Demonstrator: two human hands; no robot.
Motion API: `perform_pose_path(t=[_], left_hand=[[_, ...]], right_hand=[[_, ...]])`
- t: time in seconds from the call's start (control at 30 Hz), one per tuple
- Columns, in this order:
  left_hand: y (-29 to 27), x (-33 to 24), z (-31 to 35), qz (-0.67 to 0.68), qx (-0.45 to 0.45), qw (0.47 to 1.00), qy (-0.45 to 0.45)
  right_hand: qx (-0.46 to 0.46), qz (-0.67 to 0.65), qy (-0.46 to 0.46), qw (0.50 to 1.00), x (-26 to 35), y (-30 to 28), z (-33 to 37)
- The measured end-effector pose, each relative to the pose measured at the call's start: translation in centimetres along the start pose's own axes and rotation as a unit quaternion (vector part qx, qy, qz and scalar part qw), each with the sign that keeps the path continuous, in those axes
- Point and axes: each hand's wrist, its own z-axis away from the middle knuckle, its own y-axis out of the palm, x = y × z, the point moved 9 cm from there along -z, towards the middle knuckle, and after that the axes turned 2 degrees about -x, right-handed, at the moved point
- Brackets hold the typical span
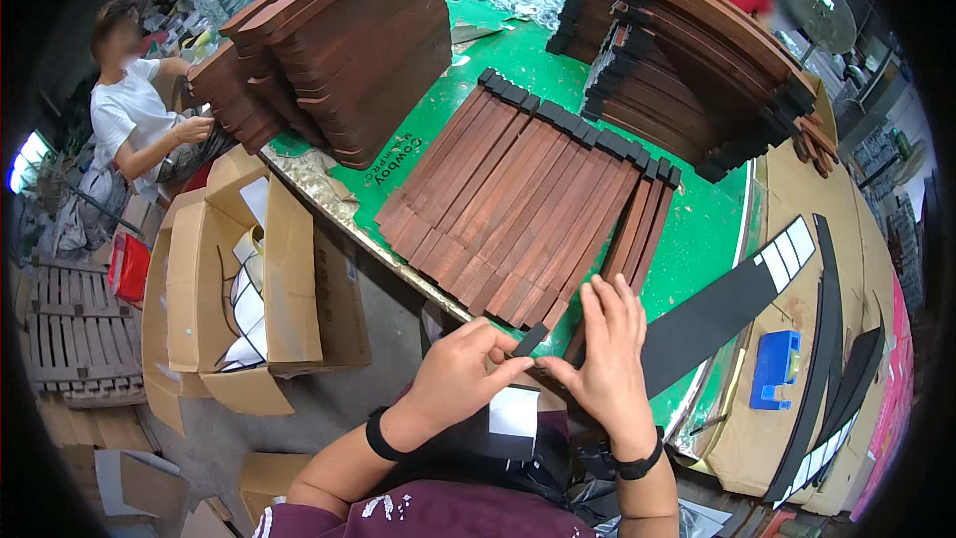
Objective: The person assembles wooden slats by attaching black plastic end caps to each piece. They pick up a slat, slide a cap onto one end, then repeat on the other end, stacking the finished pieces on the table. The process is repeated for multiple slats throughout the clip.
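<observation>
My left hand (453,376) pinches a short black strip (531,340) between thumb and fingers, just off the near ends of the wooden slats. Beside it my right hand (610,364) has its fingers stretched out, its thumb tip close to the left fingertips. A row of reddish-brown slats (508,204) with black far ends lies on the green tabletop (438,134). Right of my right hand lies a wide black sheet (697,329) with white patches at its far end. A white patch on black material (513,413) shows below my hands.
Stacks of curved brown slats (358,50) stand at far left, black-ended ones (687,60) at far right. A blue tape dispenser (775,369) and black strips (822,369) lie on cardboard at right. An open carton (284,289) stands left. Two people work beyond the table.
</observation>
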Motion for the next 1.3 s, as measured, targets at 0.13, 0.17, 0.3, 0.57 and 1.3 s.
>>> perform_pose_path(t=[0.13,0.17,0.3,0.57,1.3], left_hand=[[1.4,-1.3,-0.5,-0.057,-0.006,0.998,0.014],[1.5,-1.7,-0.8,-0.063,-0.016,0.998,0.019],[2.4,-2.4,-1.6,-0.097,-0.03,0.994,0.037],[3.9,-2.2,-2.1,-0.162,0.0,0.987,0.017],[4.3,-2.7,-2.3,-0.209,0.029,0.977,-0.027]], right_hand=[[0.006,0.031,0.002,1.0,-0.5,0.9,-0.4],[0.007,0.028,0.003,1.0,-0.7,0.8,-0.4],[0.04,0.021,0.017,0.999,-1.3,0.5,0.3],[0.038,-0.018,0.047,0.998,-2.6,1.0,0.9],[-0.012,-0.046,0.023,0.999,-2.8,1.2,1.3]])
